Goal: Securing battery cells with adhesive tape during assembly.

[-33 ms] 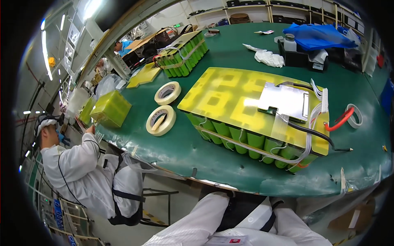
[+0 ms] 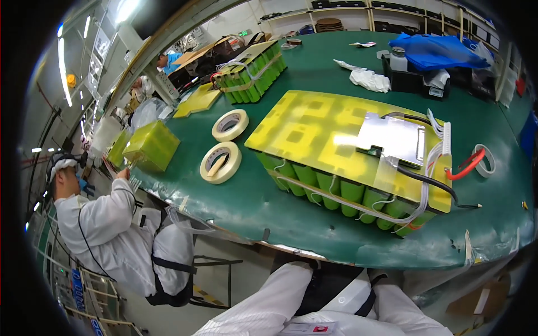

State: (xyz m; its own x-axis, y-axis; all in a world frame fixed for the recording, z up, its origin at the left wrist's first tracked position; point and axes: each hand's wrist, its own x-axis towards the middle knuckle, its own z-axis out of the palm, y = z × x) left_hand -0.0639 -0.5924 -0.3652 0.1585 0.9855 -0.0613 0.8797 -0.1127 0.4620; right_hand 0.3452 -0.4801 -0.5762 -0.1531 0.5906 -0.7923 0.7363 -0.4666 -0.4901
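Neither of my hands is in view; my legs in white trousers (image 2: 263, 302) show below the table edge. In front of me stands a large battery pack (image 2: 314, 134) of green cylindrical cells under a yellow top sheet, with a band around its side. A silver circuit board plate (image 2: 392, 134) lies on top at the right, held partly by clear tape. A black cable (image 2: 431, 182), white wires (image 2: 424, 196) and a red cable (image 2: 469, 168) run from that end. Left of the pack lie two rolls of cream tape (image 2: 238, 172), the nearer one with a small wooden-looking stick inside.
A second battery pack (image 2: 252, 75), a yellow sheet (image 2: 197, 101) and a yellow block (image 2: 151, 147) sit farther left. Blue plastic (image 2: 434, 50), a black box (image 2: 412, 80) and a white glove-like item (image 2: 371, 80) lie at the back. A seated co-worker (image 2: 101, 218) is at left.
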